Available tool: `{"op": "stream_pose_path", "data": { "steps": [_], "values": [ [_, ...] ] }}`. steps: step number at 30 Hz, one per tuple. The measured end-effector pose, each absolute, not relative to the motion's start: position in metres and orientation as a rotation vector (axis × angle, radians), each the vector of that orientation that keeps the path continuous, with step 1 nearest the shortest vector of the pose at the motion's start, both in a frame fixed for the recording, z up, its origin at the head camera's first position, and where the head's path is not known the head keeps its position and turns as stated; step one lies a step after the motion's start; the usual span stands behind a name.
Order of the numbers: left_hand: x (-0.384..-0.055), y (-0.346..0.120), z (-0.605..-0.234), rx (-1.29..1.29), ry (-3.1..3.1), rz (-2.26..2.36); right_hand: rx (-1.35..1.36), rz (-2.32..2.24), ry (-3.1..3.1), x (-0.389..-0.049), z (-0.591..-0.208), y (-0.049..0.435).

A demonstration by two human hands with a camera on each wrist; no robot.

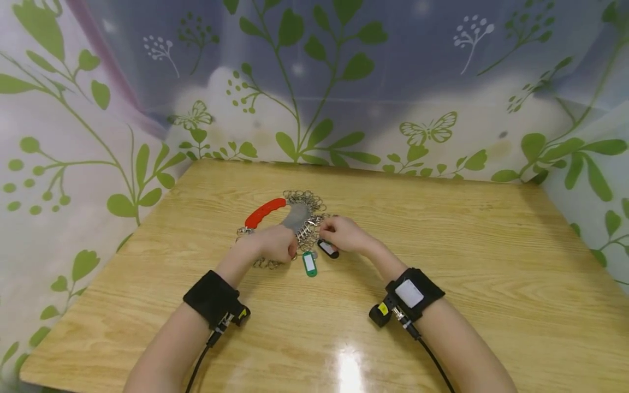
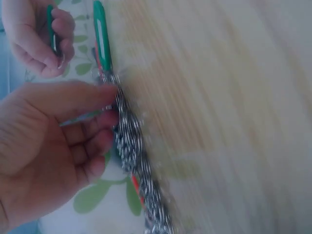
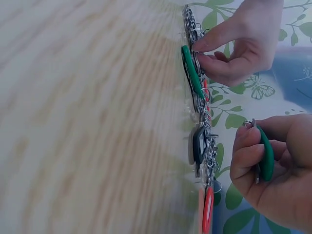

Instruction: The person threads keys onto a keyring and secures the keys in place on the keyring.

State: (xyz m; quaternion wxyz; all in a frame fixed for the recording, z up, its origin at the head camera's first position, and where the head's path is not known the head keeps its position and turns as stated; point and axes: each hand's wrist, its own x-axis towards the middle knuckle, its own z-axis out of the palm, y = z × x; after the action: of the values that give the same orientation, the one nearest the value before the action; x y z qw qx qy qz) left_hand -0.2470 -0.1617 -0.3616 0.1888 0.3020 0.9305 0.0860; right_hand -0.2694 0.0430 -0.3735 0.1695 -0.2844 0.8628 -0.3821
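A large key ring with a red grip (image 1: pixel 265 213) and a grey plate (image 1: pixel 297 216) lies on the table, its rim crowded with metal rings and clips (image 1: pixel 306 232). My left hand (image 1: pixel 277 243) is at its near side; thumb and forefinger pinch metal rings in the right wrist view. My right hand (image 1: pixel 344 233), raised just right of the rings, grips a green key tag (image 3: pixel 266 153) with a small metal ring at its end. Between the hands lie another green key tag (image 1: pixel 309 263) and a black key tag (image 1: pixel 327 249), both with white labels.
A red tag-like piece (image 3: pixel 208 209) stands low in the right wrist view, beside the rings. The wooden table (image 1: pixel 442 234) meets a leaf-patterned cloth (image 1: pixel 314 98) at the back and sides. Each wrist wears a black band (image 1: pixel 211 300) with a cable.
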Motion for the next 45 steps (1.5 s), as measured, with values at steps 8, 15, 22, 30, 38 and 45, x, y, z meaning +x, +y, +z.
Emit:
{"op": "stream_pose_path", "data": {
  "steps": [8,15,22,30,38,45],
  "values": [
    [-0.251,-0.162,-0.367,0.844,2.609,0.327,-0.793,-1.077,2.466,-0.267,-0.373,0.048],
    [-0.256,-0.176,-0.368,0.836,2.610,0.743,-0.780,-1.097,2.483,-0.267,-0.374,0.051],
    [-0.258,-0.189,-0.371,0.727,2.621,0.930,-0.817,-1.098,2.470,-0.267,-0.378,0.048],
    [-0.260,-0.197,-0.369,0.621,2.505,1.146,-0.829,-1.095,2.480,-0.267,-0.379,0.044],
    [-0.260,-0.196,-0.367,0.596,2.452,1.176,-0.838,-1.083,2.494,-0.268,-0.379,0.042],
    [-0.259,-0.192,-0.370,0.577,2.504,1.158,-0.862,-1.090,2.478,-0.269,-0.383,0.036]
  ]
}}
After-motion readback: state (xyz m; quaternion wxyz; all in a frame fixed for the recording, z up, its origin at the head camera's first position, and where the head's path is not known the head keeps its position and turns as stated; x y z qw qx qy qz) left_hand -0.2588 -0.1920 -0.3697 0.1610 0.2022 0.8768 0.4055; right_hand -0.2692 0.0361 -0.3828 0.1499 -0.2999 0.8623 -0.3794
